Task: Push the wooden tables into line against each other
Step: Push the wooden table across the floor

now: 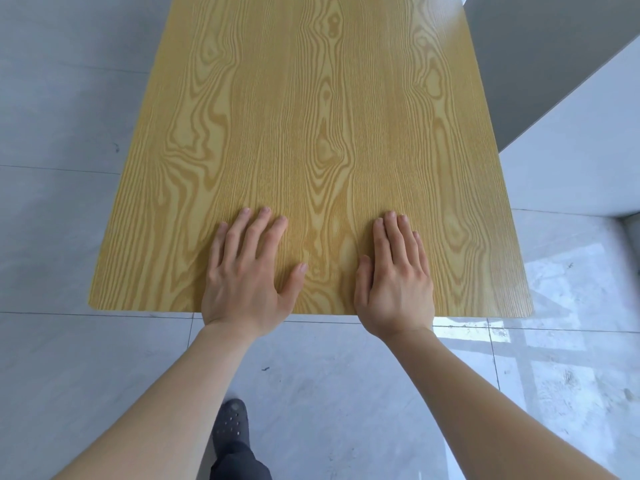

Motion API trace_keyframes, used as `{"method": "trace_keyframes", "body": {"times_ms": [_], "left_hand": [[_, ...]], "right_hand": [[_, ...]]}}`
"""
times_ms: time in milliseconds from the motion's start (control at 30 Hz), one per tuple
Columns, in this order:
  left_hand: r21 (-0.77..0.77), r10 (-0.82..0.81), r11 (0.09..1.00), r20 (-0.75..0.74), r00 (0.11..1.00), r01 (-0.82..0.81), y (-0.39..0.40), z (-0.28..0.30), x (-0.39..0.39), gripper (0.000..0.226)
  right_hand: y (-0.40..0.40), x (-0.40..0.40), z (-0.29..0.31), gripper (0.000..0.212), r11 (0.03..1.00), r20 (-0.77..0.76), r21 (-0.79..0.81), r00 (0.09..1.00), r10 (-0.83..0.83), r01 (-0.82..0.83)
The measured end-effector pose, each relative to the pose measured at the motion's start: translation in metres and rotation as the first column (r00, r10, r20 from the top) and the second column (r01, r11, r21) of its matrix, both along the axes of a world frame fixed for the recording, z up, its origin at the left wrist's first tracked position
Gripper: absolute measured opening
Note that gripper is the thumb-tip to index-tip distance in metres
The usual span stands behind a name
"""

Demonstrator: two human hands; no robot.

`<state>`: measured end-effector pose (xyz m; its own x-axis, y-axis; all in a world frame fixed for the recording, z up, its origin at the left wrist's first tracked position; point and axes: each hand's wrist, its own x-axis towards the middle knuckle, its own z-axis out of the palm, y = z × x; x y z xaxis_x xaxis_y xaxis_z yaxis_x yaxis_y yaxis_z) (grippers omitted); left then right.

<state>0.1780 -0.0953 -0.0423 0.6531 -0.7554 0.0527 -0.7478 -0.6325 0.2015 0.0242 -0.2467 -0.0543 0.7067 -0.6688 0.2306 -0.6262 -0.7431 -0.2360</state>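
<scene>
A yellow wood-grain table point(311, 116) fills the middle of the head view and runs from its near edge away to the top of the frame. My left hand point(246, 271) lies flat, palm down, on the tabletop just inside the near edge, fingers spread. My right hand point(394, 275) lies flat beside it to the right, fingers held together. Both wrists hang over the near edge. Neither hand grips anything. Only this one table is in view; its legs and its far end are hidden.
Grey tiled floor point(62, 209) surrounds the table on the left and in front. A white wall or ledge point(571, 147) stands close to the table's right side. My foot in a dark shoe point(231, 427) stands under the near edge.
</scene>
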Motion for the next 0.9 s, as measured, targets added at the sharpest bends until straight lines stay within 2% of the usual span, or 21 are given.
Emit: {"method": "trace_keyframes", "body": {"times_ms": [600, 767, 900], "left_hand": [[0.016, -0.006, 1.0, -0.025, 1.0, 0.006, 0.002, 0.002, 0.004, 0.072], [0.027, -0.029, 0.999, -0.065, 0.997, 0.03, 0.0, 0.008, 0.007, 0.073], [0.054, -0.055, 0.996, -0.178, 0.982, 0.065, 0.002, 0.019, 0.014, 0.074]], "right_hand": [[0.004, 0.002, 0.006, 0.056, 1.0, -0.026, 0.028, 1.0, -0.011, 0.011], [0.004, 0.005, 0.015, 0.057, 0.998, -0.111, 0.061, 0.993, -0.028, 0.035], [0.005, 0.013, 0.036, 0.059, 0.986, -0.279, 0.147, 0.96, -0.036, 0.08]]}}
